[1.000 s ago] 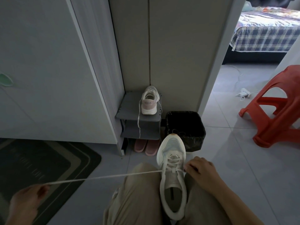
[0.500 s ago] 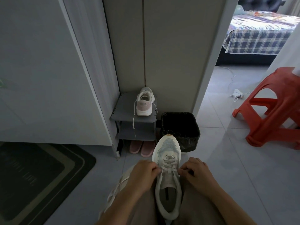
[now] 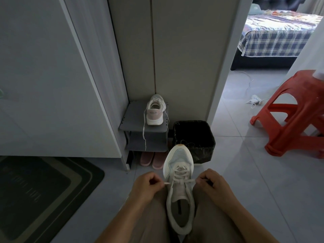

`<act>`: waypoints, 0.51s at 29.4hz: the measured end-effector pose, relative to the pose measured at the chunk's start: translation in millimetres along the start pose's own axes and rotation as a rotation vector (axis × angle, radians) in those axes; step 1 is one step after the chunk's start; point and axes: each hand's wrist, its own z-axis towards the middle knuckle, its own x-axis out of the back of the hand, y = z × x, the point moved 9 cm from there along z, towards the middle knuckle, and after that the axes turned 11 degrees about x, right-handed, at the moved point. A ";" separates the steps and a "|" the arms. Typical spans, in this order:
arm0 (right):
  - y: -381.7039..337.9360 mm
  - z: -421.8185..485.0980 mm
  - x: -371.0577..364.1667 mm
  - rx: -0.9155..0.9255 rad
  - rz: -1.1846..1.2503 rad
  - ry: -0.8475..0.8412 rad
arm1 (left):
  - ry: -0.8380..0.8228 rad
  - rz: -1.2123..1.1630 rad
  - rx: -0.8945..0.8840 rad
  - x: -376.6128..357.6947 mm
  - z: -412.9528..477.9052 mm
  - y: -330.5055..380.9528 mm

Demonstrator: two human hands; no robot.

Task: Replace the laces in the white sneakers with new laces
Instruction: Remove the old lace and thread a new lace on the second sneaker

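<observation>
A white sneaker [image 3: 178, 193] lies between my knees with its toe pointing away. A white lace [image 3: 181, 180] crosses its lower eyelets. My left hand [image 3: 149, 186] pinches the lace end just left of the shoe. My right hand [image 3: 213, 185] pinches the lace at the shoe's right side. The second white sneaker [image 3: 155, 111], with a pink heel, stands on a small grey shoe rack [image 3: 133, 118], and a loose lace hangs from it over the rack's front.
A black lined bin [image 3: 194, 137] stands just beyond the shoe's toe. Pink slippers [image 3: 151, 160] sit under the rack. An orange plastic stool [image 3: 296, 113] is at the right, a dark doormat [image 3: 40, 193] at the left. White wardrobe doors rise behind.
My left hand drew the lace far out to the left, then came back beside the shoe. It now pinches the lace end close to the eyelets. The right hand stayed at the shoe.
</observation>
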 end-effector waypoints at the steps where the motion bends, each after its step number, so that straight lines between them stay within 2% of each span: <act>1: 0.5 -0.7 1.2 -0.002 0.007 0.015 | 0.015 -0.008 -0.005 3.5 -3.8 -3.0; 7: 3.8 -4.9 1.0 -0.043 0.030 0.083 | 0.023 0.040 -0.118 2.6 -8.6 -7.6; 10: 6.0 -6.3 1.6 -0.065 0.022 0.082 | 0.174 -0.023 -0.201 13.0 -14.4 -13.2; 13: 5.2 -7.9 5.2 -0.092 0.063 0.110 | 0.355 0.104 -0.444 15.3 -29.8 -8.4; 15: 4.1 -8.6 8.5 -0.100 0.108 0.151 | 0.429 0.221 -0.536 13.0 -36.1 -3.3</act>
